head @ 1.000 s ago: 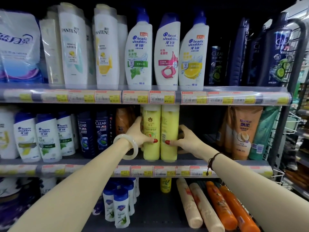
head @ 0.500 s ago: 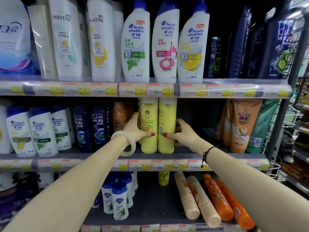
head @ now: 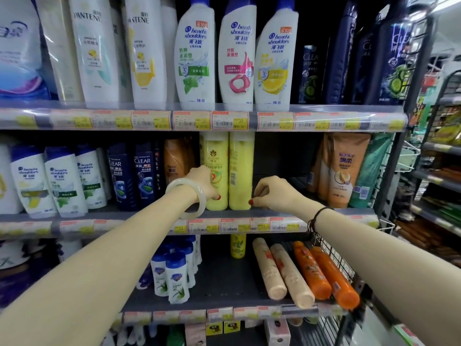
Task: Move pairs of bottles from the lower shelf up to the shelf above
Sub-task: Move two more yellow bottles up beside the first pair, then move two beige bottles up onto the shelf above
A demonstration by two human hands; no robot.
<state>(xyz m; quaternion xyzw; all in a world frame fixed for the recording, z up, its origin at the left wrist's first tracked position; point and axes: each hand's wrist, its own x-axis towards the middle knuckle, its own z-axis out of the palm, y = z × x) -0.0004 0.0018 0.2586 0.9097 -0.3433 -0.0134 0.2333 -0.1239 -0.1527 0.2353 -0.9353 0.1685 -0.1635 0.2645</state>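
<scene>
Standing upright side by side on the middle shelf (head: pixel 149 216), two yellow bottles (head: pixel 228 171) look like one pair moved. Left hand (head: pixel 203 182) rests on the left one, thumb at its base, grip loose. Right hand (head: pixel 274 192) curled just beside the right one, contact unclear. Left to do: peach bottles (head: pixel 282 270) & orange bottles (head: pixel 326 273) lying on the lower shelf (head: pixel 224 283).

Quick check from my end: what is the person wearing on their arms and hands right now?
Both forearms are bare, with no sleeves in view. The left hand has a thick, pale, translucent bangle around the wrist. The right hand has a thin dark cord bracelet at the wrist. The visible thumbnails are painted red. No gloves or rings are visible.
</scene>
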